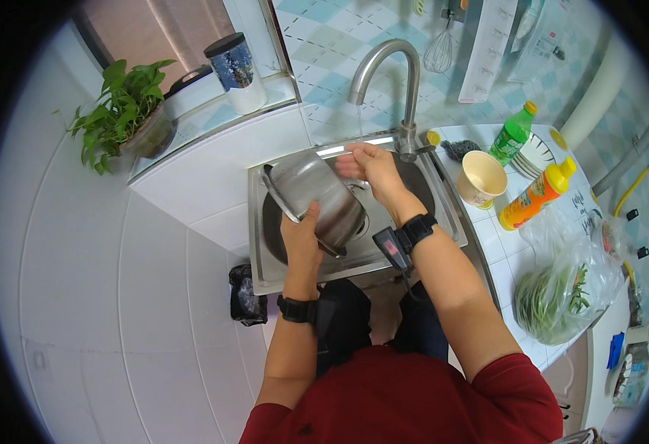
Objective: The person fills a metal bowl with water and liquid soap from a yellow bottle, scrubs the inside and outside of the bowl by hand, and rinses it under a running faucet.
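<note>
My left hand (303, 238) grips a stainless steel pot (316, 194) at its lower left edge, with the thumb on the outer wall. Tilted on its side, the pot is held over a steel sink (371, 252), and I cannot see into it. Beyond the pot, my right hand (371, 169) is slightly cupped, palm turned toward the left, and nothing shows in it. Its fingertips are just below a thin water stream (360, 119) that runs from the curved steel faucet (411, 83). Black straps circle both wrists.
Right of the sink, the tiled counter (493, 244) holds a paper tub (482, 177), a green bottle (513, 135), an orange bottle (535, 197), stacked plates (532, 158), a dark scrubber (460, 149) and bagged green vegetables (552, 302). A potted plant (149, 136) and canister (237, 75) stand on the left ledge.
</note>
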A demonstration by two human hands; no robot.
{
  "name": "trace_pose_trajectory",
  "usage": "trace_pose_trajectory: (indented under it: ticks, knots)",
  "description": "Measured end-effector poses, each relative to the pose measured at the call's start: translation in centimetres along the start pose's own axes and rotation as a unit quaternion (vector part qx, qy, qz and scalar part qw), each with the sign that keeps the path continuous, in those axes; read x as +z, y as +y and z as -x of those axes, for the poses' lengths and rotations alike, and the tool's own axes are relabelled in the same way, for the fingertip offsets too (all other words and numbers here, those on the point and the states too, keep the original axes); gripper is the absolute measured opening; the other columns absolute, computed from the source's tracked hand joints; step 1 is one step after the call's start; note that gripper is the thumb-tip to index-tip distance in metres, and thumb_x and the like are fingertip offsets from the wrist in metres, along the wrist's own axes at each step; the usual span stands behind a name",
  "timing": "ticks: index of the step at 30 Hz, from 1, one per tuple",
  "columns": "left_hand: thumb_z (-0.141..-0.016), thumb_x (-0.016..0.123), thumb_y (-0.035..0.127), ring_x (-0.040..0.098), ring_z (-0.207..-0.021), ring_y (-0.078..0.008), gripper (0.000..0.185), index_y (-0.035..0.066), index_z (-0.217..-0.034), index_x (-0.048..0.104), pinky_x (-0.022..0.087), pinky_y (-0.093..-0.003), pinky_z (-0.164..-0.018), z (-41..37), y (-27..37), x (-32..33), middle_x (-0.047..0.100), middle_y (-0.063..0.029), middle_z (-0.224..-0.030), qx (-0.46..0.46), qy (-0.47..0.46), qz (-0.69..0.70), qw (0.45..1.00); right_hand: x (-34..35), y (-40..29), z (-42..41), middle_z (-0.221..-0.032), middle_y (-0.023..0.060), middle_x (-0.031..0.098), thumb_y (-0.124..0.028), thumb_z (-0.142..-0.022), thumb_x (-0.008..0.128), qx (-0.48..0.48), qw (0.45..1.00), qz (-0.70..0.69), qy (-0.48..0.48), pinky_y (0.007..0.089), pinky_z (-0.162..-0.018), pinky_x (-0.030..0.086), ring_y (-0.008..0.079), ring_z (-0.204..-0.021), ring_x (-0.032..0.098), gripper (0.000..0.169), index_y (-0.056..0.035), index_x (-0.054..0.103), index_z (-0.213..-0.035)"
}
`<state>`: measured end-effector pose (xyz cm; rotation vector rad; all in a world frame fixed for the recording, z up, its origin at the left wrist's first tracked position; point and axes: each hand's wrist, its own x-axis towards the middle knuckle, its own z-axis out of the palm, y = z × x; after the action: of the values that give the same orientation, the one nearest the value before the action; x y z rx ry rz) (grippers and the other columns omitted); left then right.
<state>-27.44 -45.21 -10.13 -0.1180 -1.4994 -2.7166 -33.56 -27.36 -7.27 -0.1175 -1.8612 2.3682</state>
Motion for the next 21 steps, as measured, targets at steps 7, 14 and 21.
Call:
trace_pose_trajectory:
  ticks: [7, 14, 21]
  knots:
    - [-0.088, 0.069, 0.011, 0.060, -0.101, -0.0185, 0.046, -0.001, -0.129, 0.050, 0.049, -0.0309, -0.088, -0.1, 0.6, -0.1, 0.061, -0.0087, -0.118, -0.026, -0.073, -0.079, 0.994, 4.4, -0.6, 5.0, -0.140, 0.0114, 0.050, -0.023, -0.095, 0.053, -0.380, 0.774, 0.500, -0.084, 0.0484, -0.113, 0.024, 0.0343, -0.136, 0.037, 0.039, -0.0080, 0.054, -0.131]
    - [-0.085, 0.074, 0.018, 0.060, -0.097, -0.0160, 0.049, -0.003, -0.124, 0.053, 0.048, -0.0293, -0.088, -1.0, 1.8, -1.9, 0.064, -0.0088, -0.110, -0.011, -0.143, -0.205, 0.968, 2.9, -0.8, 1.4, -0.138, 0.0136, 0.051, -0.035, -0.098, 0.045, -0.308, 0.834, 0.454, -0.058, 0.0470, -0.110, 0.030, 0.0340, -0.132, 0.042, 0.044, -0.0079, 0.053, -0.131]
    - [-0.084, 0.074, 0.017, 0.060, -0.096, -0.0164, 0.048, -0.003, -0.122, 0.055, 0.048, -0.0296, -0.087, -0.4, 3.2, -3.4, 0.064, -0.0090, -0.109, -0.054, -0.183, -0.178, 0.965, -1.4, 0.1, -1.6, -0.133, 0.0100, 0.054, -0.045, -0.102, 0.036, 0.055, 0.982, 0.119, -0.133, 0.0362, -0.104, 0.037, 0.0256, -0.122, 0.049, 0.054, -0.0064, 0.050, -0.136]
